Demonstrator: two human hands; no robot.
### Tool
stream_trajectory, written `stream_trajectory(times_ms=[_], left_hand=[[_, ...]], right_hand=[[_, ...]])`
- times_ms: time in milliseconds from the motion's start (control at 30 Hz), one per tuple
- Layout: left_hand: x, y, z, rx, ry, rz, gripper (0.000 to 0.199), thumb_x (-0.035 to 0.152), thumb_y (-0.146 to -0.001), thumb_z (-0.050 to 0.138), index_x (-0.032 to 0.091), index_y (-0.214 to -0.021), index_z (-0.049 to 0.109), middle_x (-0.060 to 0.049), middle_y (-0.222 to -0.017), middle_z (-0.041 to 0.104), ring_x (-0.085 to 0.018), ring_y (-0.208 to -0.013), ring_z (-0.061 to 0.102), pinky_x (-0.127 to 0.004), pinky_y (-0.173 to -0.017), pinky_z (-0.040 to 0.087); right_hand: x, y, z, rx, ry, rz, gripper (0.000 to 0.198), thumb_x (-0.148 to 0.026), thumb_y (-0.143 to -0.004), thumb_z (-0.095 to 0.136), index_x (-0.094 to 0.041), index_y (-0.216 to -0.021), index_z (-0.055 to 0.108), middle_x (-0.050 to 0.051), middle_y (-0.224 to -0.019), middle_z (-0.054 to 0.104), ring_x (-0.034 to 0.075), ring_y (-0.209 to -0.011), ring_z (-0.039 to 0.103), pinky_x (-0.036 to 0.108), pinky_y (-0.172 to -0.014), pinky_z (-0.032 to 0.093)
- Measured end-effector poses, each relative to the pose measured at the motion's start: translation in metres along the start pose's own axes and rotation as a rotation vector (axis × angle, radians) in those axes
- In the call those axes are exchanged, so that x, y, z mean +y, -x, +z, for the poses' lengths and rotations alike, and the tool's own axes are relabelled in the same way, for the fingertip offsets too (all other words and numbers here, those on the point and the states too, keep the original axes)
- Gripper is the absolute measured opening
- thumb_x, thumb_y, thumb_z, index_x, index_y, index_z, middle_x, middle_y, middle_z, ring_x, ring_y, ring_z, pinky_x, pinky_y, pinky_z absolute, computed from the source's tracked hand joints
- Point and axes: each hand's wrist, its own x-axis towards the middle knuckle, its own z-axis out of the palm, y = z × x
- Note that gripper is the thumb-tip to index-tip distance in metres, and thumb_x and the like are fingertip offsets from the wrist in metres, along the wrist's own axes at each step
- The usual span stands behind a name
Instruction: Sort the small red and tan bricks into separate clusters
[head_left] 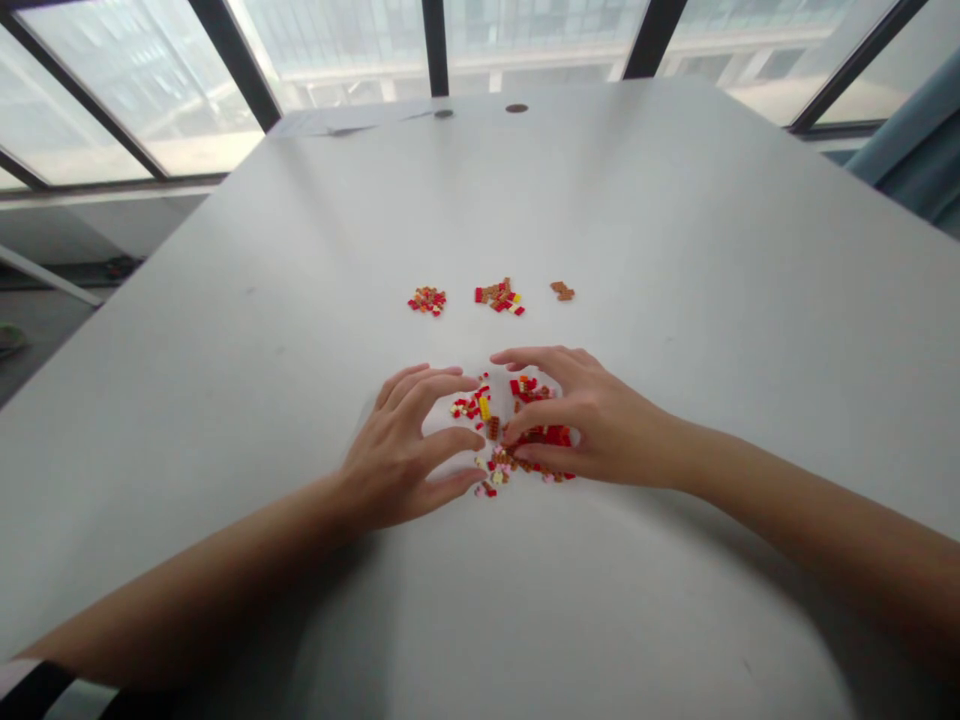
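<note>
A loose pile of small toy building bricks [547, 437], mostly red and brown with white and pink ones, lies on the white table between my hands. My left hand [409, 440] is at the pile's left side, fingers curved and apart, holding nothing. Near its fingertips are a yellow brick [484, 408] and a brown brick [493, 428]. Over the pile's right part reaches my right hand [600, 415]. Its thumb and index fingertips come close together among the bricks; whatever is between them is too small to make out. The right hand hides some bricks.
Beyond my hands sit three small brick groups: a red-and-brown heap [427, 300] at left, a mixed red, brown and yellow group [499, 296] in the middle, and a brown cluster [562, 291] at right. The white table [480, 200] extends to the windows.
</note>
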Motion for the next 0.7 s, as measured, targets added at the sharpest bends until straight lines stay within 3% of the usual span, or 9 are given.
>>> stream_trajectory(times_ms=[300, 700], left_hand=[[0.0001, 0.0003, 0.0019, 0.027, -0.032, -0.016, 0.003, 0.022, -0.089, 0.068, 0.023, -0.089, 0.071, -0.01, -0.128, 0.062, -0.028, -0.124, 0.059, -0.051, -0.108, 0.045], [0.0003, 0.0006, 0.0027, 0.029, -0.018, -0.015, 0.004, 0.02, -0.086, 0.07, 0.023, -0.089, 0.07, -0.011, -0.129, 0.062, -0.029, -0.124, 0.059, -0.051, -0.108, 0.045]], right_hand=[[0.0048, 0.0023, -0.0026, -0.037, 0.041, 0.066, 0.009, -0.028, -0.087, 0.068, -0.027, -0.091, 0.077, 0.015, -0.142, 0.056, 0.033, -0.128, 0.055, 0.058, -0.101, 0.042], [-0.0007, 0.0015, -0.0038, -0.032, 0.117, 0.029, 0.01, -0.024, -0.088, 0.064, -0.026, -0.09, 0.074, 0.015, -0.141, 0.059, 0.032, -0.126, 0.057, 0.055, -0.098, 0.043]])
